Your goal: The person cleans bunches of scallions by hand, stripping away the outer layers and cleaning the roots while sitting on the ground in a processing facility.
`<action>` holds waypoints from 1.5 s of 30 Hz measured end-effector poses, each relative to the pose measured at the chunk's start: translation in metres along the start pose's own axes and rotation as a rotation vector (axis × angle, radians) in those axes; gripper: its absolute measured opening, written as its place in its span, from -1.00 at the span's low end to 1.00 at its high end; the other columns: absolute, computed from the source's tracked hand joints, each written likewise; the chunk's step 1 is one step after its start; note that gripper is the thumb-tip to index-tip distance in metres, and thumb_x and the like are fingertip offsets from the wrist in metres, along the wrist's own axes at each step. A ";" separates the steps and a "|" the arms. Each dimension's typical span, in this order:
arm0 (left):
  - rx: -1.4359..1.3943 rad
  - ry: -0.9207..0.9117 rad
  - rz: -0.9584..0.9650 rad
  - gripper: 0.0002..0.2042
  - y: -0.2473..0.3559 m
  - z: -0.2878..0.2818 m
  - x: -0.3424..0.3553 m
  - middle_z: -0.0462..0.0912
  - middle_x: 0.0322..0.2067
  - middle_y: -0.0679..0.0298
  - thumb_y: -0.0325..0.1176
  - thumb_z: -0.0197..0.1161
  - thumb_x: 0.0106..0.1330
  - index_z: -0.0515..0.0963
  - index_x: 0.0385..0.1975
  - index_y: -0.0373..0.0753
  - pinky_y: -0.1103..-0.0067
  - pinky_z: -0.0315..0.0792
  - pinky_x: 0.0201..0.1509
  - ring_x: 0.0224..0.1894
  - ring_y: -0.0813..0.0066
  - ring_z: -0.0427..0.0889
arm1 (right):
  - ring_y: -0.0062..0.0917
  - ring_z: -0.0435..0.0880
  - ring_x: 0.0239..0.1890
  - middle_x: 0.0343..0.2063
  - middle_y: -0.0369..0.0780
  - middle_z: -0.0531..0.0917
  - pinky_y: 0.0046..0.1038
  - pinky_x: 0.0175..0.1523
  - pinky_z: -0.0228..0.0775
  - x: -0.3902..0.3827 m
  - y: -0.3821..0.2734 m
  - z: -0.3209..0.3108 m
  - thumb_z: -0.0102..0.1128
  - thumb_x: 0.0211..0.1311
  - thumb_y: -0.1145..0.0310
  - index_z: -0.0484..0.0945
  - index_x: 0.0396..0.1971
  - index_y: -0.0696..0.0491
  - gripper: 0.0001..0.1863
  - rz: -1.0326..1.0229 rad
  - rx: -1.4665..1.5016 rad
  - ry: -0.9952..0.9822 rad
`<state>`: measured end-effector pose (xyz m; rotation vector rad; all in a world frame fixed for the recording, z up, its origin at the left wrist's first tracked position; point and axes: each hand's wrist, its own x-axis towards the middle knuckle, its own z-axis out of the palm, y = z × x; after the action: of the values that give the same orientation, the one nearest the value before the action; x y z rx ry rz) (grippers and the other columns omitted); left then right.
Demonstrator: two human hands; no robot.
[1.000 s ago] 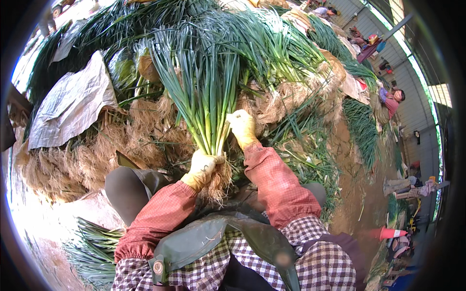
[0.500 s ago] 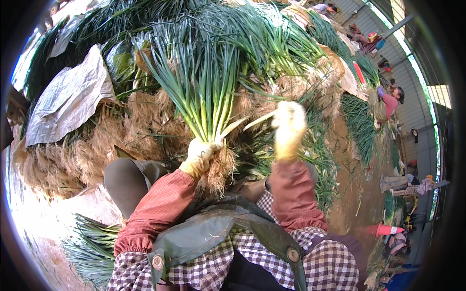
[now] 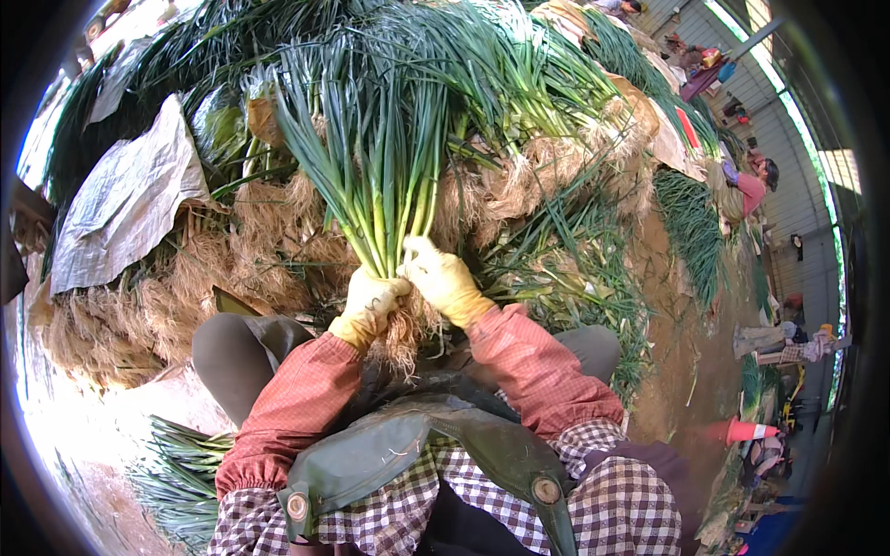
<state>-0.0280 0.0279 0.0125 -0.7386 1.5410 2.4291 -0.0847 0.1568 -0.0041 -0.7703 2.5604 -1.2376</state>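
Observation:
A bunch of green onions (image 3: 385, 185) stands leaves-up before me, its pale roots (image 3: 399, 341) hanging between my forearms. My left hand (image 3: 375, 301), in a yellowish work glove, is wrapped round the lower stalks just above the roots. Close beside it, my right hand (image 3: 436, 278), gloved the same way, has its fingers bent and pinched at the base of the stalks on the bunch's right side. The exact spot between those fingertips is hidden.
Piled green onions (image 3: 547, 102) with tangled roots lie ahead. A whitish woven sheet (image 3: 134, 195) covers some at left. Loose leaf trimmings (image 3: 579, 287) litter the ground at right. Another bunch (image 3: 181, 468) rests at lower left. Farther right are an orange cone (image 3: 742, 430) and a co-worker (image 3: 749, 185).
My right hand has come back leftward and down to the bunch from the right, where it held a pale strip of leaf. That strip no longer shows. My left hand keeps its grip.

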 end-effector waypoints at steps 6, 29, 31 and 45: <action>-0.007 0.140 0.115 -0.77 -0.014 -0.013 0.022 0.54 -0.58 0.23 -0.70 0.16 -0.08 0.46 -0.37 -0.38 0.67 0.33 -0.66 -0.68 0.57 0.46 | -0.67 0.44 -0.60 -0.65 -0.30 0.48 -0.59 -0.50 0.31 -0.038 -0.042 -0.006 0.03 0.17 0.38 0.42 -0.42 0.14 -0.87 -0.097 0.222 -0.053; -0.073 -0.179 -0.074 -0.84 -0.020 -0.017 0.011 0.54 -0.54 0.36 -0.47 0.19 -0.04 0.50 -0.41 -0.27 0.81 0.19 -0.67 -0.62 0.69 0.40 | -0.60 0.36 -0.78 -0.73 -0.28 0.47 -0.52 -0.69 0.21 0.008 0.010 -0.001 -0.04 0.15 0.27 0.37 -0.55 0.07 -0.80 0.254 -0.026 0.152; -0.136 -0.235 -0.054 -0.84 -0.020 -0.011 0.007 0.54 -0.54 0.35 -0.44 0.18 -0.03 0.50 -0.41 -0.28 0.81 0.20 -0.67 -0.62 0.69 0.40 | -0.60 0.41 -0.76 -0.71 -0.27 0.50 -0.54 -0.71 0.25 0.040 0.029 -0.013 -0.07 0.17 0.29 0.40 -0.51 0.10 -0.81 0.142 -0.290 0.289; -0.160 -0.166 -0.107 -0.84 -0.028 -0.015 0.010 0.56 -0.59 0.28 -0.55 0.19 -0.07 0.50 -0.43 -0.36 0.78 0.16 -0.76 -0.74 0.66 0.36 | -0.72 0.53 -0.56 -0.43 -0.30 0.60 -0.70 -0.59 0.36 0.051 0.078 -0.167 -0.01 0.16 0.34 0.50 -0.34 0.05 -0.84 0.018 -0.494 0.681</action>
<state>-0.0210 0.0260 -0.0203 -0.6101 1.2266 2.4851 -0.2212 0.2825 0.0435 -0.4368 3.4971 -0.9818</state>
